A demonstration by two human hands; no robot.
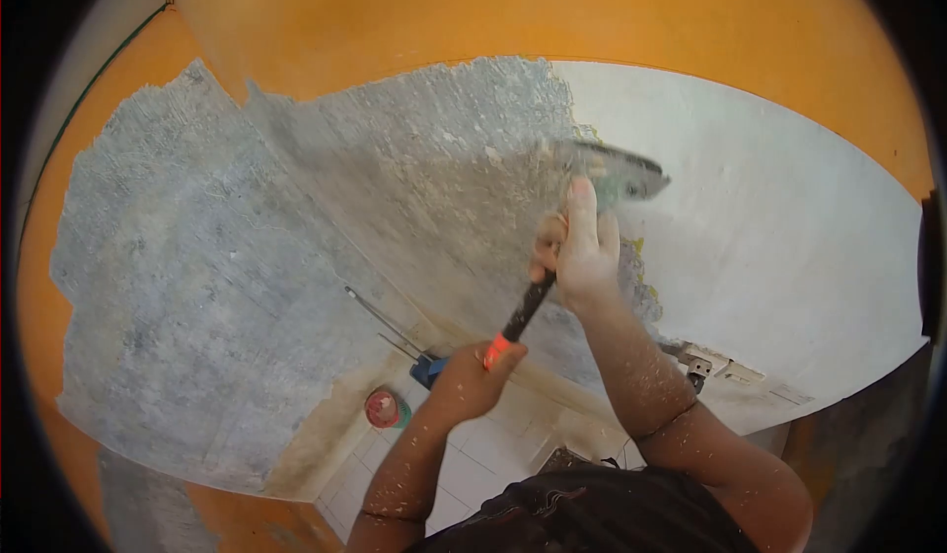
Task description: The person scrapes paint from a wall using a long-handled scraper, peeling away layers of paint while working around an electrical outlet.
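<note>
A long-handled scraper [530, 306] with a black shaft and an orange end slants up across the wall. Its wide, dark-edged head [631, 173], blurred by motion, lies over the border between bare grey wall and the smooth white coat. My left hand [472, 383] is wrapped round the orange end of the handle. Higher up, close behind the head, my right hand [589, 262] grips the shaft, one finger stretched toward the blade. Pale flecks dot both forearms.
The white coat [779, 218] covers the wall at right; rough grey wall [187, 287] spreads left. Orange paint [592, 10] borders them above. Below are a red-and-green tub [383, 408], a blue object [426, 368] near thin rods, and white floor tiles [459, 464]. An open wall box [699, 368] sits low right.
</note>
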